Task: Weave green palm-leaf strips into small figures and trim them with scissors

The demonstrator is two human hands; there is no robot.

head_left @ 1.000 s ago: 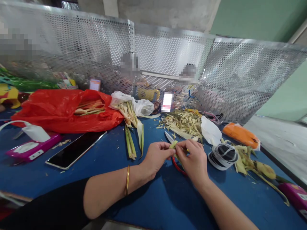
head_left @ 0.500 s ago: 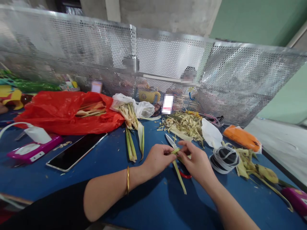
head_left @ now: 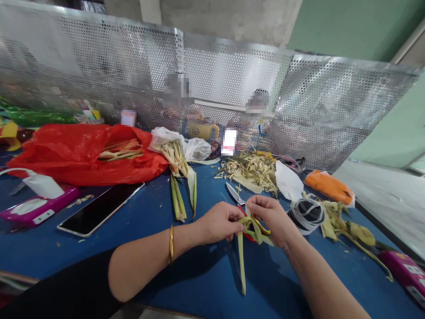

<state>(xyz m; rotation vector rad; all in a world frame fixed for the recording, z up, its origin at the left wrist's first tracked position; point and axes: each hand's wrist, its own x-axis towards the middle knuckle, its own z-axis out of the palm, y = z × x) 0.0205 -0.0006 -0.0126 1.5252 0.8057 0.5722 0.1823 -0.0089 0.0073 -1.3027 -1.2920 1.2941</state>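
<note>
My left hand [head_left: 223, 223] is closed in a pinch on a folded green husk strip [head_left: 256, 232]. One narrow end hangs down from the fingers toward the table. My right hand [head_left: 267, 216] is closed too, its thumb and fingertips pinching a pale part of the strip, partly hidden by the fingers. The looped middle lies between both hands. Scissors [head_left: 236, 194] with red and yellow handles lie on the table under the hands, blades pointing away from me. To the left, a bundle of husks [head_left: 177, 197] rests with its green ends toward me.
A pile of husk scraps [head_left: 252, 170] is beyond the scissors. A roll of white cord [head_left: 307, 215], an orange packet [head_left: 328, 188] and loose husks stand right. Left are a phone [head_left: 101, 210], a purple power strip [head_left: 40, 208] and a red bag [head_left: 76, 155]. A perforated metal screen [head_left: 232, 73] closes off the back.
The right hand's fingers have closed and moved slightly lower. The strip now loops between the hands, its tail hanging straighter and lower. More of the scissors' handles shows. The view has shifted slightly.
</note>
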